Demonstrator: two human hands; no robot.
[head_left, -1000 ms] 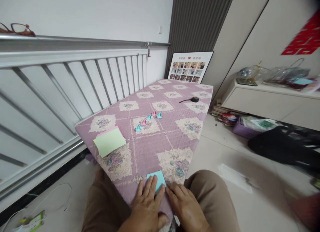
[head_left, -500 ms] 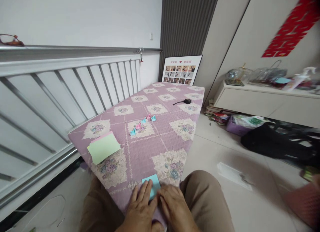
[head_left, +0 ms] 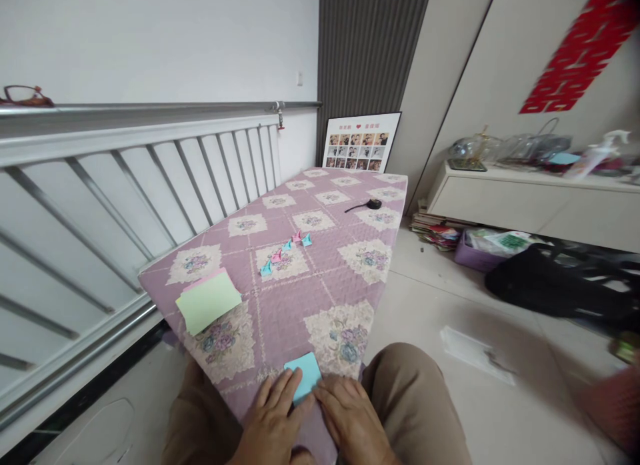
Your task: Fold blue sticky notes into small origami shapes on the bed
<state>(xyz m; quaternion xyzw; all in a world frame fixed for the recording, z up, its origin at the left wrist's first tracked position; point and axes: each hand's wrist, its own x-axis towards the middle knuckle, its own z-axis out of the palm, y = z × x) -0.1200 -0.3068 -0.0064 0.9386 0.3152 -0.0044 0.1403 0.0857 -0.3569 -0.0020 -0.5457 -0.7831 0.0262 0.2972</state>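
A small light blue square of paper (head_left: 306, 373) lies on the flowered purple cloth (head_left: 280, 311) at the near end of the table. My left hand (head_left: 275, 418) rests flat with its fingers apart, the fingertips on the paper's left and lower edge. On the other side, my right hand (head_left: 353, 418) lies palm down with its fingertips at the paper's lower right corner. Farther up, several blue and pink folded paper pieces (head_left: 277, 255) stand in a slanting row. A stack of paper with a green sheet (head_left: 210, 303) on top is at the left.
A black round object with a strap (head_left: 373, 203) lies toward the table's far right. White railing (head_left: 200, 178) runs along the left side. A framed photo board (head_left: 360, 142) stands beyond the far end, and a low cabinet (head_left: 530, 198) is at the right.
My left hand has shifted slightly left and down, so more of the blue paper shows. The right hand stays nearly in place. The view has tilted slightly.
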